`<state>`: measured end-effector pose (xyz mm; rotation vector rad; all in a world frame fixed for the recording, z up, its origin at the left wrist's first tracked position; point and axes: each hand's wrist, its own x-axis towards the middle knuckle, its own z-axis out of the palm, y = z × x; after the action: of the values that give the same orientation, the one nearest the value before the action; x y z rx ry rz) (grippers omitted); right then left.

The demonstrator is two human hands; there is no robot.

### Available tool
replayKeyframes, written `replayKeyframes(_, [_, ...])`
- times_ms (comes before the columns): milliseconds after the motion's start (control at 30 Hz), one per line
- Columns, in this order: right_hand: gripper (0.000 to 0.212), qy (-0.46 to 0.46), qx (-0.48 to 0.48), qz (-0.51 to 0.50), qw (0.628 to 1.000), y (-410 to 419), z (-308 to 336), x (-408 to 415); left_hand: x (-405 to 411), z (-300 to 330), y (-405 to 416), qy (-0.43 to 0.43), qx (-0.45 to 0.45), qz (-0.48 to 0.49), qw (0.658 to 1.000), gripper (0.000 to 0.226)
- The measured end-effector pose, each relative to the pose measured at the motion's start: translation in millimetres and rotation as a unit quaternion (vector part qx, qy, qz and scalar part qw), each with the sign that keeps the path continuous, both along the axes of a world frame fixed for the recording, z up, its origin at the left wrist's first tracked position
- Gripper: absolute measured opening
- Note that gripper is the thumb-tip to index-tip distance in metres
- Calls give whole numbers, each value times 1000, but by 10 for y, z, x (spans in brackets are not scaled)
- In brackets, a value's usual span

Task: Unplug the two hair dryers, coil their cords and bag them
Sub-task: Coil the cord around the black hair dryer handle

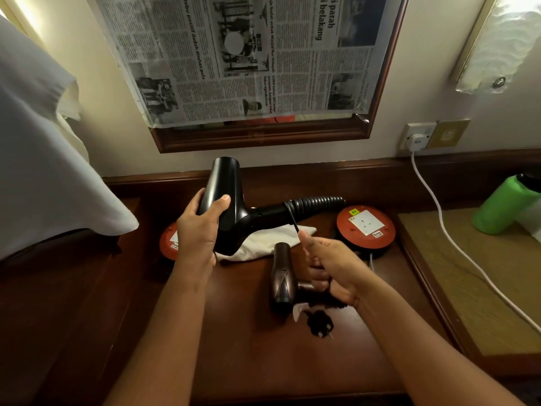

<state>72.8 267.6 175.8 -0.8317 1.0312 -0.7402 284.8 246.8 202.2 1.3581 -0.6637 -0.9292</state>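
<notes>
Two dryers: black dryer (225, 206) held; brown dryer (282, 276) lying on the tabletop (234, 347).
Left hand (202, 227): wrapped round the black barrel; rigid, probably smooth, likely moderate weight.
Right hand (328, 265): pinching the thin cord (291, 218); limp, best wound at the handle.

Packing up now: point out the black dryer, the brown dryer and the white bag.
black dryer (224, 183): head view, on its barrel.
brown dryer (281, 273): head view, on its barrel.
white bag (269, 240): head view, mid-cloth.

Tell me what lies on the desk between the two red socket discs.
Head view: a white cloth bag lies between the red discs, with the black dryer held above it.
</notes>
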Motion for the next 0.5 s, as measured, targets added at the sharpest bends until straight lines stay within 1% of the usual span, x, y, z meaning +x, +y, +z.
replayKeyframes(67, [38, -17, 6, 1, 1000, 37, -73, 16, 5, 8, -3, 5, 0, 3, 1000, 51])
replayKeyframes(133, [37, -53, -1, 0, 999, 58, -114, 42, 6, 15, 9, 8, 0, 1, 1000, 50])
replayKeyframes(200, [30, -100, -3, -9, 995, 57, -139, 46, 12, 23, 18, 14, 1, -2, 1000, 48])
replayKeyframes(300, [19, -151, -14, -3, 988, 85, -184, 38, 30, 41, 19, 19, -9, -4, 1000, 35])
replayKeyframes(367, [17, -175, -23, 8, 984, 121, -235, 52, 37, 49, 23, 25, -15, -6, 1000, 39])
replayKeyframes(433, [16, -152, -41, 11, 987, 157, -293, 73, 39, 27, 25, 34, -7, -8, 999, 46])
replayKeyframes(500, [21, -79, -65, 3, 995, 183, -335, 103, 48, 7, 29, 49, -2, -14, 999, 43])
